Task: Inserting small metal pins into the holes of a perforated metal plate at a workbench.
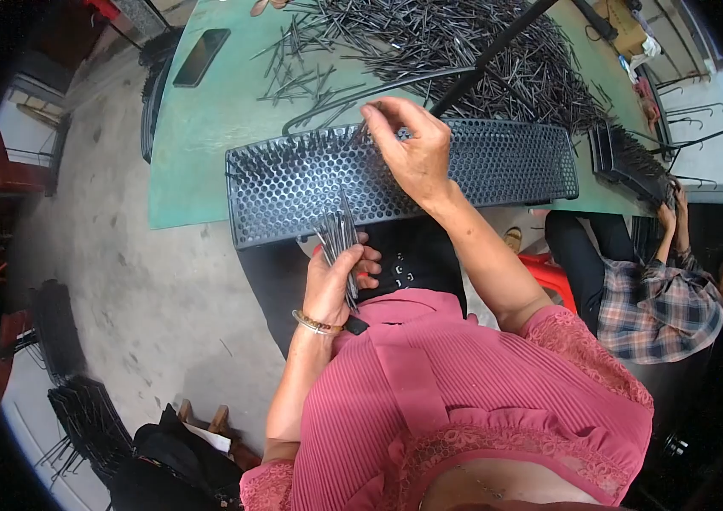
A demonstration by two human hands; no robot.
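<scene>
My left hand (325, 279) is closed round a bundle of thin dark metal rods (340, 232), held upright at the near edge of a black perforated tray (280, 203). Over the tray's far side, my right hand (417, 152) pinches a thin dark rod between thumb and fingertips; its lower end is hard to make out among the others. Rods (280, 156) stand in the holes along the tray's far left rows. Toward the right end, the holes show without standing rods. The tray leans over my lap at the table's edge.
On the green table (199, 162) lies a big heap of loose rods (429, 38). A phone (201, 58) rests at the left. A black metal frame bar (472, 77) crosses behind the tray. To the right, another person (659, 298) handles a similar tray (630, 162).
</scene>
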